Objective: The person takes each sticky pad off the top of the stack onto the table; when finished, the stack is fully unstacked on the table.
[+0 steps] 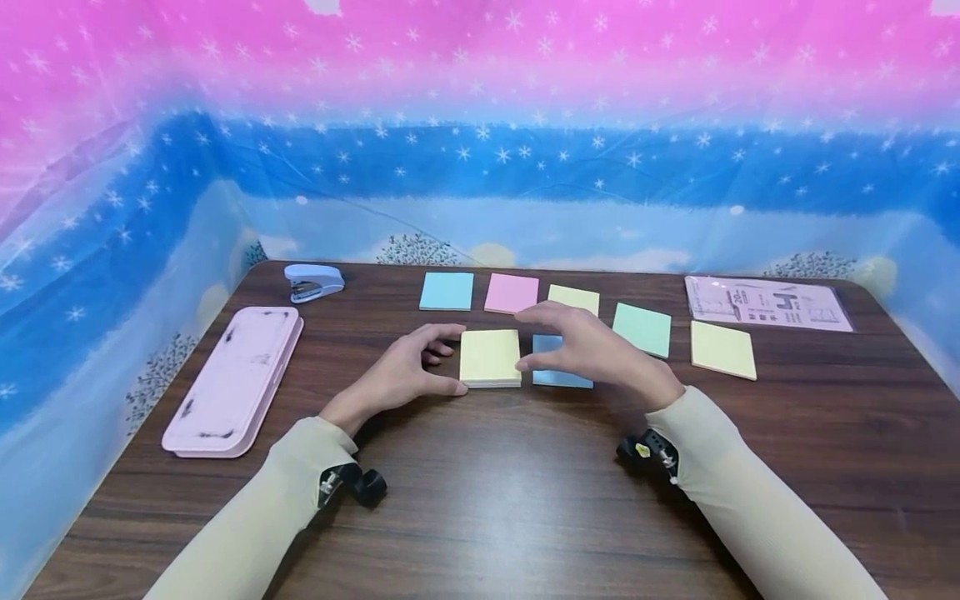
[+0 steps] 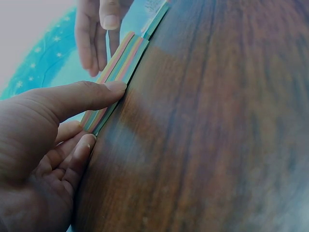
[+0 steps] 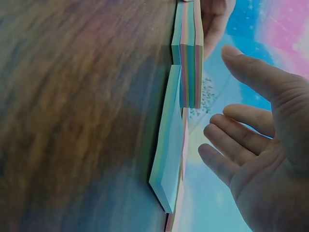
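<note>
A squared stack of sticky note pads (image 1: pixel 490 358) with a pale yellow top lies mid-table; its side shows coloured layers in both wrist views. My left hand (image 1: pixel 393 371) holds the stack at its left side, thumb on the near corner and fingers toward the far one. Over a blue sticky note pad (image 1: pixel 562 381), partly hiding it, hovers my right hand (image 1: pixel 592 346). Its fingers (image 3: pixel 231 140) are spread and apart from the stack in the right wrist view, with nothing held.
Behind lie blue (image 1: pixel 446 291), pink (image 1: pixel 512 292) and yellow (image 1: pixel 574 298) pads. Green (image 1: pixel 642 329) and pale yellow (image 1: pixel 723 349) pads sit at right, before a printed plastic sleeve (image 1: pixel 768 303). A stapler (image 1: pixel 313 282) and pink pencil case (image 1: pixel 234 379) are at left.
</note>
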Tool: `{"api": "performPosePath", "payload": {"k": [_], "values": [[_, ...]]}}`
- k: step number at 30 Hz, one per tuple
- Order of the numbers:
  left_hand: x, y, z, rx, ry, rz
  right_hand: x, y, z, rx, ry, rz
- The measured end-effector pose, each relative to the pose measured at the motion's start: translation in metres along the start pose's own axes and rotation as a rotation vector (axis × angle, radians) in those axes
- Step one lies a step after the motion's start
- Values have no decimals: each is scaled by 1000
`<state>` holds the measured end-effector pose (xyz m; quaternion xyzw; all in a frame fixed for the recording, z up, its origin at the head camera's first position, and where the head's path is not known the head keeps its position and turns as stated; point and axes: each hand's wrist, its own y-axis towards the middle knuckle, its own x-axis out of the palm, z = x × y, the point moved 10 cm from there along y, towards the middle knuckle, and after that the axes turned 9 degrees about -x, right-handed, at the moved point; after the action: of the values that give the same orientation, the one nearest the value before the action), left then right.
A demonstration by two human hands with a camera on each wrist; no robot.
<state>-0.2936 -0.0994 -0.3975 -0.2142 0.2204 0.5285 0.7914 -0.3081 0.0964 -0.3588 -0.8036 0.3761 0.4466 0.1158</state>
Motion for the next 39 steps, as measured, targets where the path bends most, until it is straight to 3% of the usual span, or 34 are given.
{"api": "performPosePath", "payload": {"k": [13,39], "values": [[-1,-1,-1,-3,-7,0,13,1,-2,9,-14,-84],[0,1,1,8,-9,-4,16,2,-1,-23,-50,-83]]}}
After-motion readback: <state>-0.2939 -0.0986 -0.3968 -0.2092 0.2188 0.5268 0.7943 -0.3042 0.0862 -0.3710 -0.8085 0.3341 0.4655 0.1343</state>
